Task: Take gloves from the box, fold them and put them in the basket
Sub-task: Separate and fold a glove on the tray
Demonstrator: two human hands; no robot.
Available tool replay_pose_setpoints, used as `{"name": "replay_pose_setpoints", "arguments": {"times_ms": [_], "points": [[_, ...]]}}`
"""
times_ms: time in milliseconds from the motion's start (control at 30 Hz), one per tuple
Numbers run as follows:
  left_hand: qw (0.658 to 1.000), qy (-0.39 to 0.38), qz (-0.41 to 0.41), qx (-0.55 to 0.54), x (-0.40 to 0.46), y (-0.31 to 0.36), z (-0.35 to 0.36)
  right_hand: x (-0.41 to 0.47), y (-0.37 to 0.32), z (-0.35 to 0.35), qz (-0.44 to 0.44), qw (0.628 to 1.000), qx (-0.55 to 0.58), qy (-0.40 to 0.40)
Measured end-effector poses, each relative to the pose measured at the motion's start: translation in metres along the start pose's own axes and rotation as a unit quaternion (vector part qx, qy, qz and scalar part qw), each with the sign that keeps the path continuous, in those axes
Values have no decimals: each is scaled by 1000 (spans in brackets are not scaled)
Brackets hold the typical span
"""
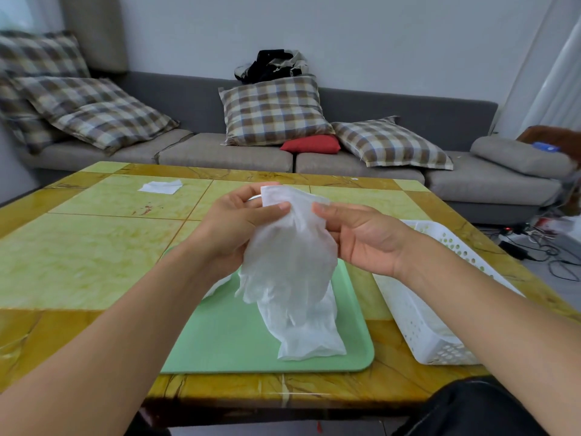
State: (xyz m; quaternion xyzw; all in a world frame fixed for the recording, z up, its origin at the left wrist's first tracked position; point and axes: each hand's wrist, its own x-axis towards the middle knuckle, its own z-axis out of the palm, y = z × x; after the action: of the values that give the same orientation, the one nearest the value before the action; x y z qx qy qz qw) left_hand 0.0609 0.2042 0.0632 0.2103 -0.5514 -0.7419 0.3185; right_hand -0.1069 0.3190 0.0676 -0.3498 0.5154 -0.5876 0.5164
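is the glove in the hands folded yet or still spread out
Still spread out. The glove hangs full length above the green tray, pinched at its top edge by the left hand and right hand.

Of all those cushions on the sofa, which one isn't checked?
The small red cushion, lying flat on the seat between two checked cushions. It is plain red; the other cushions are brown-and-cream plaid.
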Motion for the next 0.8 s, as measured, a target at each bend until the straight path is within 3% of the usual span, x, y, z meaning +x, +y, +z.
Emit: {"name": "replay_pose_setpoints", "arguments": {"times_ms": [167, 367, 433, 533, 600, 733, 800], "points": [[998, -32, -16, 49, 2, 4, 1, 0, -5, -1, 40, 998, -43, 2], [982, 83, -65, 154, 34, -22, -4, 34, 20, -6, 51, 984, -106, 133], [984, 102, -24, 142, 41, -21, 2, 42, 19, -7, -30, 980, -100, 167], [976, 88, 163, 116, 39, 5, 11, 41, -1, -4, -230, 952, -103, 172], [961, 57, 228, 142, 31, 18, 11, 32, -8, -3, -293, 937, -118, 151], [930, 37, 139, 338, 23, -17, -8, 32, 23, -23, -186, 921, -329, 91], [901, -20, 70, 427, 24, -40, -22, 34, 42, -36, -110, 902, -414, 60]]}}
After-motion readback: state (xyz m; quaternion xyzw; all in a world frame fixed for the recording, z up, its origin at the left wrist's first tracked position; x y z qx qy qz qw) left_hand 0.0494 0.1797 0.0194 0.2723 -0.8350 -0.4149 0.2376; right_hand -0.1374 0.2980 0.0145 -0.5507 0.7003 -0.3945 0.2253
